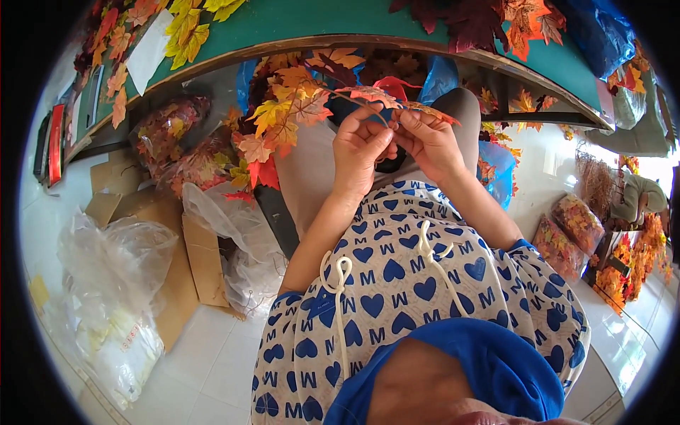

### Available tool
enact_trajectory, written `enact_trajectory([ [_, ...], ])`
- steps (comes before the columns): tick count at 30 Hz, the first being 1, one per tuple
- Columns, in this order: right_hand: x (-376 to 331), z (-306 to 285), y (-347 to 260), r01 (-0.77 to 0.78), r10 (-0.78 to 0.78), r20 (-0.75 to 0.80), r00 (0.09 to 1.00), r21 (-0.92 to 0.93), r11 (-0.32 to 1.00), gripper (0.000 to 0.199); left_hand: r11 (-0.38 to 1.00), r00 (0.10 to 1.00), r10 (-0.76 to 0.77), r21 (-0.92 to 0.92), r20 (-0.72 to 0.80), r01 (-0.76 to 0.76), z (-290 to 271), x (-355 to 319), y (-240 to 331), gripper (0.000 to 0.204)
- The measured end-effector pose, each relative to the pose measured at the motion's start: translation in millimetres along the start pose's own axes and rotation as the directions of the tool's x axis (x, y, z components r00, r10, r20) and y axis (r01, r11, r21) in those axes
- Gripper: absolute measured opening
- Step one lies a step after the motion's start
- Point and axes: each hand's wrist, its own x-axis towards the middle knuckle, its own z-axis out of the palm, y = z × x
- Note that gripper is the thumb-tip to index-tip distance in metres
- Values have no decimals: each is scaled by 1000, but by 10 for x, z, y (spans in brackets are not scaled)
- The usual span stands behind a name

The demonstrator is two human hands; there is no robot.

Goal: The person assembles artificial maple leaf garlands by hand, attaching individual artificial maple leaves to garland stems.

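Observation:
My left hand point(363, 152) is closed around the thin brown stem of an artificial maple leaf garland point(283, 106), its fingers curled in. Yellow, orange and red leaves on this garland drape over my left thigh. Close beside it, my right hand point(431, 145) pinches with thumb and forefinger near the base of an orange leaf point(440, 113). The fingertips of both hands almost meet above my lap. A pinkish-red leaf point(372, 95) sticks out just beyond the left fingers. What exactly lies between the right fingertips is mostly covered.
A green-topped table point(319, 21) with loose leaves spans the far side. At left are an open cardboard box point(170, 269) and clear plastic bags point(117, 283). Packed leaf bags point(567, 237) lie on the right floor. Another person point(641, 198) sits at far right.

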Motion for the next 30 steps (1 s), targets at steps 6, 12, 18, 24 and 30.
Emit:
enact_trajectory([
  [6,-19,50,2,22,-22,4,1000,3,1000,15,1000,1000,9,-2,-28,-9,-1,13,-33,36],
  [12,-6,44,55,48,-48,0,999,22,999,14,1000,999,8,7,-50,-7,-31,26,-49,34],
  [18,28,-42,102,50,-50,-5,999,56,997,13,999,999,9,33,-35,-7,-3,41,-54,33],
  [24,25,-21,153,55,-54,-21,998,35,998,12,999,997,3,40,-73,0,-37,48,-78,35],
  [30,25,-60,226,58,-58,40,997,24,998,13,997,995,46,73,-89,-39,-14,68,-91,34],
])
